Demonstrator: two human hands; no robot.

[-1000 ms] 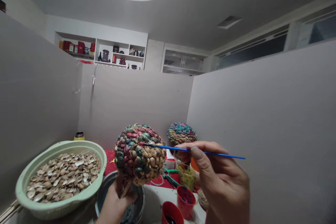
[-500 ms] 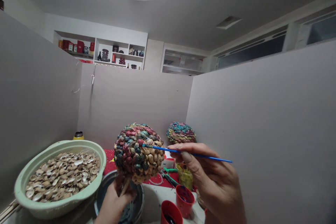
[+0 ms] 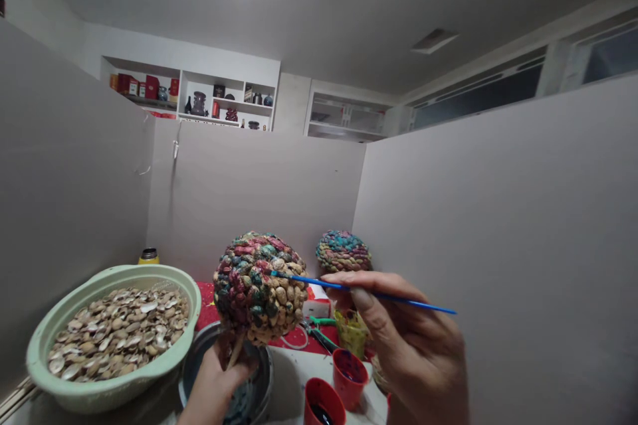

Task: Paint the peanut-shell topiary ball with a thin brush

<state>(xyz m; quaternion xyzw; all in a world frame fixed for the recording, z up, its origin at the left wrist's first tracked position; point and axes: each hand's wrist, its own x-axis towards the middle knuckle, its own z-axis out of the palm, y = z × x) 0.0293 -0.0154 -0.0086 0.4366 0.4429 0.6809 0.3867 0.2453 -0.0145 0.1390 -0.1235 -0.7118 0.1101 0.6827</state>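
My left hand (image 3: pixel 218 375) grips a thin wooden stick (image 3: pixel 234 351) under a round ball covered in nut shells (image 3: pixel 260 289). Red, teal and dark colours cover most of the ball, while its lower right side is bare tan. Between the thumb and fingers of my right hand (image 3: pixel 406 339) is a slim blue paintbrush (image 3: pixel 319 283), its tip against the ball's painted edge. Below the ball sits a metal bowl (image 3: pixel 269 372), partly hidden by my left hand. Two red cups (image 3: pixel 323 402) of dark liquid stand near my right hand.
A green basket (image 3: pixel 37 358) of shells is at the left, with a yellow container (image 3: pixel 149 257) behind it. Further back rests another coloured ball (image 3: pixel 343 250). Green-handled pliers (image 3: pixel 323 322) and a yellowish jar (image 3: pixel 351 333) lie beyond the cups. Grey partitions (image 3: pixel 259 179) surround the table.
The ball has shifted and turned slightly to the left. My right hand has tilted a little, and the brush's back end sits slightly further right and lower.
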